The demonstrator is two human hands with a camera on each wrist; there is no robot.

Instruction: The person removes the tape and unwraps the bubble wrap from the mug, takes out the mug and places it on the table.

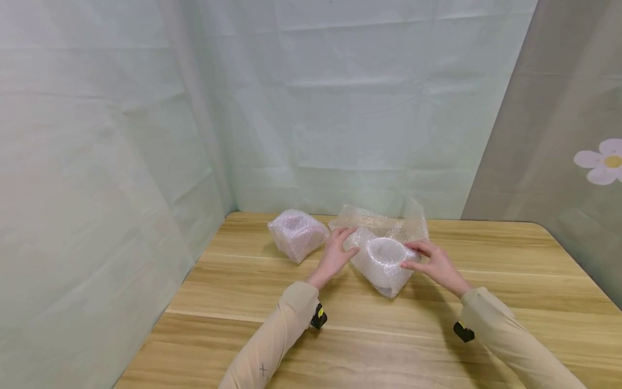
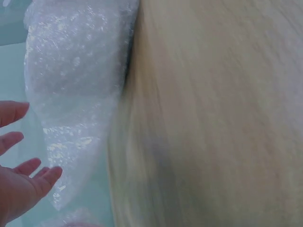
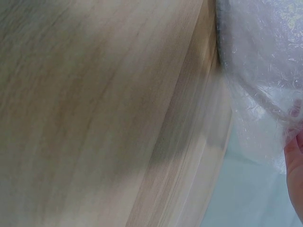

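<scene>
A white round bowl-like object (image 1: 387, 250) stands in the middle of the table with bubble wrap (image 1: 385, 278) folded around its front and sides. A loose flap of the wrap spreads out behind it. On its right, my right hand (image 1: 436, 268) pinches the wrap near the rim with thumb and fingers; the right wrist view shows only part of this hand. My left hand (image 1: 335, 255) is on the other side, fingers spread and slightly bent. In the left wrist view its fingertips (image 2: 53, 176) lie beside the bubble wrap (image 2: 75, 71) and hold nothing.
A second bundle in bubble wrap (image 1: 297, 235), pinkish inside, sits left of my left hand near the back. The wooden table (image 1: 233, 302) ends at a pale curtain (image 1: 350, 119) behind and on the left.
</scene>
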